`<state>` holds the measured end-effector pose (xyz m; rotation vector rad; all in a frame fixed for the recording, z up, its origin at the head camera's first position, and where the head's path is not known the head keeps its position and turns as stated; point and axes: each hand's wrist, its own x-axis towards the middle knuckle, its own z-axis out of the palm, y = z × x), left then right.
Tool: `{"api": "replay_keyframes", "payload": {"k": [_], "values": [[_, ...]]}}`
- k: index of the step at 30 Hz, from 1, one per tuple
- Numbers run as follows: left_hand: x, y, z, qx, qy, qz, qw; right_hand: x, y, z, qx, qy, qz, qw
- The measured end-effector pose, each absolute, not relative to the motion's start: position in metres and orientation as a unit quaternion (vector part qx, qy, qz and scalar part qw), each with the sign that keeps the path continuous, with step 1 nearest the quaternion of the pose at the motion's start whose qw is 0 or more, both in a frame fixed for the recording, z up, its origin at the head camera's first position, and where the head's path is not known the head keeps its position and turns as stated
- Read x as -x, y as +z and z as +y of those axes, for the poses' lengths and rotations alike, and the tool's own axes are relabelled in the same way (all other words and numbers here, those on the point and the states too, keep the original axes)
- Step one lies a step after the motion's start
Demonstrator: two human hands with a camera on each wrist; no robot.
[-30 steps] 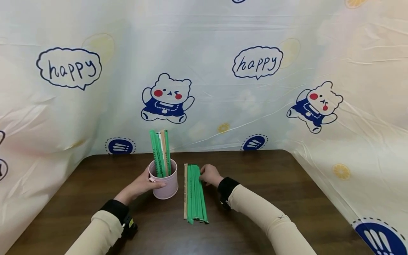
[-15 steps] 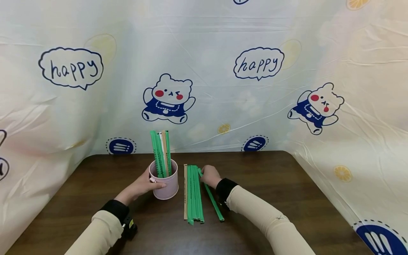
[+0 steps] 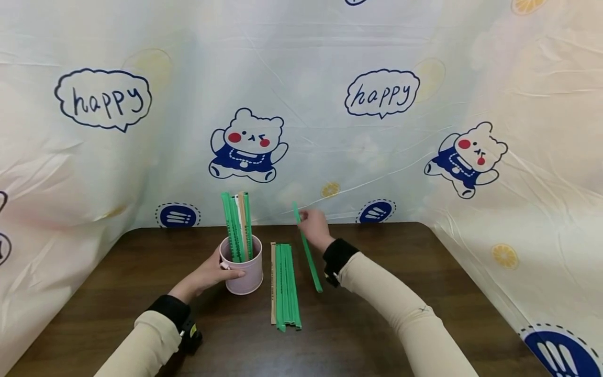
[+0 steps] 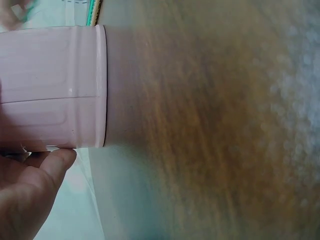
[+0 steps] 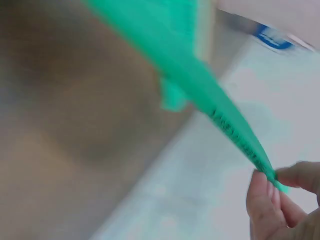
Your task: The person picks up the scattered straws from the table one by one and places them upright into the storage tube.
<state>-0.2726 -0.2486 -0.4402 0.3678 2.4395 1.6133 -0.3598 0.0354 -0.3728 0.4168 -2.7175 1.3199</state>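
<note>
My left hand [image 3: 205, 275] grips a pink pail [image 3: 245, 277] by its left side, thumb across the front; in the left wrist view its fingertips touch the pail wall [image 4: 45, 85]. Several green wrapped sticks and a tan one stand in the pail [image 3: 239, 225]. Between thumb and fingers, my right hand [image 3: 315, 229] pinches one long, slim green wrapped stick [image 3: 308, 256] near its upper end. Dark print runs along this stick [image 5: 230, 127] in the right wrist view. It slants, raised off the table. Left of it lies a row of green wrapped sticks [image 3: 286, 288], a tan one [image 3: 273, 283] at its left edge.
The dark brown wooden table [image 3: 377, 335] carries the pail and the row. Behind it hangs a pale sheet [image 3: 320, 146] with bear prints, close to the table's far edge. The right wrist view is blurred in its near part.
My right hand has drawn one green wrapped stick away from the row's right side, then lifted it up and toward the far edge. My left hand and the pail have stayed put.
</note>
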Motion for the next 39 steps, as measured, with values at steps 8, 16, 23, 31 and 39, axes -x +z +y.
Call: {"api": "replay_keyframes", "payload": {"k": [8,16,23,31,39], "values": [[0.269,-0.442,-0.256,-0.117,0.549,0.82,0.113,0.363,-0.286,-0.003,-0.15,0.596,-0.781,0.112],[0.265,-0.447,-0.255,-0.108,0.549,0.819,0.13,0.35,-0.283,-0.046,-0.186,0.657,-0.719,0.127],[0.265,-0.448,-0.252,-0.116,0.555,0.815,0.124,0.327,-0.314,-0.075,-0.242,0.593,-0.762,0.099],[0.269,-0.444,-0.252,-0.124,0.558,0.812,0.118,0.312,-0.343,-0.1,-0.275,0.534,-0.795,0.084],[0.271,-0.442,-0.25,-0.145,0.552,0.814,0.109,0.314,-0.36,-0.103,-0.257,0.509,-0.819,0.056]]}}
